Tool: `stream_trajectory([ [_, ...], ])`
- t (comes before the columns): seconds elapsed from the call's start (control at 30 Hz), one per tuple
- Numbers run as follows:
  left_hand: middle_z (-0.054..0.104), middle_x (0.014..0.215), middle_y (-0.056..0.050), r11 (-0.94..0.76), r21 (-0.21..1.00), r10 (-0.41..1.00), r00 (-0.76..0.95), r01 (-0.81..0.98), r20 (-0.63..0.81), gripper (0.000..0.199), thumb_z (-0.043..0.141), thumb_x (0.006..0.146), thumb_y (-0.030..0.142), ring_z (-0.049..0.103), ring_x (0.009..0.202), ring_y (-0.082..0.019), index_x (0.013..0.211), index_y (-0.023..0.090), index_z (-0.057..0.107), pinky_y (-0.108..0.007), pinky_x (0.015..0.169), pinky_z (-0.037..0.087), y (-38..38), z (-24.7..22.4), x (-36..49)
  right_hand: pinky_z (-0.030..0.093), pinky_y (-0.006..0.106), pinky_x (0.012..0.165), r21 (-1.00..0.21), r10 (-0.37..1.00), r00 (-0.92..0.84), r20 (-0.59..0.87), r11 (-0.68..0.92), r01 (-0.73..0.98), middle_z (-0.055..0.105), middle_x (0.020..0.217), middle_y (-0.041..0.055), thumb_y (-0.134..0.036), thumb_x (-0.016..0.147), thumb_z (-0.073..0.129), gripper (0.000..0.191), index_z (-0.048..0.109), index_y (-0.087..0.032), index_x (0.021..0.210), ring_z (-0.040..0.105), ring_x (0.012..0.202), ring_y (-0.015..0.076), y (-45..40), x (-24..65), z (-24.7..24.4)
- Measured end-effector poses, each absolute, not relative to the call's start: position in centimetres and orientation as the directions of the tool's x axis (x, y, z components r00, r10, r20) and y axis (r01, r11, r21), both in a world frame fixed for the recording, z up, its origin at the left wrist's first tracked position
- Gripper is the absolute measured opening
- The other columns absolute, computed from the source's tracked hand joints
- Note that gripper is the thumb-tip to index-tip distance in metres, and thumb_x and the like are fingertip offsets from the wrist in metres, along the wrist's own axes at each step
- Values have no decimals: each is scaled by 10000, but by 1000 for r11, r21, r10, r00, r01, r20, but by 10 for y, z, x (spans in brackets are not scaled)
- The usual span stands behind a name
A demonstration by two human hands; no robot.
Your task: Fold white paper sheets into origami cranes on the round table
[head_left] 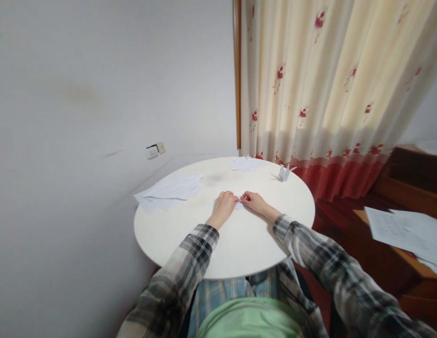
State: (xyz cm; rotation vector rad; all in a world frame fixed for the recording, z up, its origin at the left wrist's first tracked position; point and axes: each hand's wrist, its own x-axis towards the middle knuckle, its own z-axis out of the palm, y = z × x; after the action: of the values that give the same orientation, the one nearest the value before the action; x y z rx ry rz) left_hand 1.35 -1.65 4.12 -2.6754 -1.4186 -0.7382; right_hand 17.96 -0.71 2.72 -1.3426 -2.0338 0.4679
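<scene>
A small piece of folded white paper (240, 205) lies on the round white table (235, 249), between my two hands. My left hand (226, 203) rests on the table at the paper's left side, its fingers closed on that edge. From the right, my right hand (252, 200) pinches the paper between thumb and fingers. The fingertips of both hands are close together and partly cover the paper, so its exact folds cannot be made out.
White sheets (176, 187) lie at the table's left edge. Farther back are more white paper (243, 164) and a folded paper figure (284, 173). Papers (408, 230) lie on wooden furniture at right. A wall with a socket (152, 152) stands left, a curtain (310, 94) behind.
</scene>
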Motion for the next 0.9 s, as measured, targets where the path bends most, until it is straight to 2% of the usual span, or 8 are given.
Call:
stream_trajectory([
  [0.17, 648, 919, -81, -560, 170, 800, 474, 811, 368, 222, 454, 818, 172, 566, 882, -192, 916, 174, 654, -303, 824, 390, -16, 38, 15, 392, 209, 613, -632, 896, -317, 310, 443, 636, 625, 722, 7, -237, 763, 558, 231, 595, -156, 976, 530, 631, 102, -8, 181, 28],
  [0.33, 648, 916, -66, -554, 126, 793, 475, 823, 381, 222, 446, 825, 184, 575, 878, -194, 920, 191, 647, -293, 793, 408, -16, 37, 14, 385, 240, 655, -499, 872, -355, 338, 485, 718, 636, 771, 34, -287, 815, 495, 200, 606, -179, 941, 545, 692, 129, -8, 178, 29],
  [0.5, 648, 919, -69, -539, 116, 799, 464, 834, 382, 221, 450, 822, 181, 582, 858, -190, 916, 176, 650, -291, 788, 416, -15, 38, 15, 383, 251, 697, -445, 896, -306, 322, 428, 786, 607, 835, 50, -246, 721, 608, 285, 589, -164, 993, 527, 756, 141, -2, 183, 29],
  [0.67, 642, 940, -71, -524, 121, 815, 456, 843, 357, 227, 441, 831, 184, 571, 893, -180, 928, 170, 645, -289, 827, 402, -16, 39, 16, 387, 288, 783, -477, 917, -284, 279, 389, 788, 586, 932, 58, -234, 678, 648, 359, 582, -177, 1026, 516, 859, 159, 5, 195, 28],
  [0.9, 643, 946, -44, -503, 146, 825, 422, 852, 376, 211, 457, 824, 201, 570, 893, -169, 926, 186, 641, -269, 797, 416, -19, 40, 16, 380, 316, 872, -530, 847, -461, 265, 527, 664, 597, 1023, 73, -98, 666, 621, 351, 603, -160, 1012, 520, 955, 175, 6, 211, 32],
])
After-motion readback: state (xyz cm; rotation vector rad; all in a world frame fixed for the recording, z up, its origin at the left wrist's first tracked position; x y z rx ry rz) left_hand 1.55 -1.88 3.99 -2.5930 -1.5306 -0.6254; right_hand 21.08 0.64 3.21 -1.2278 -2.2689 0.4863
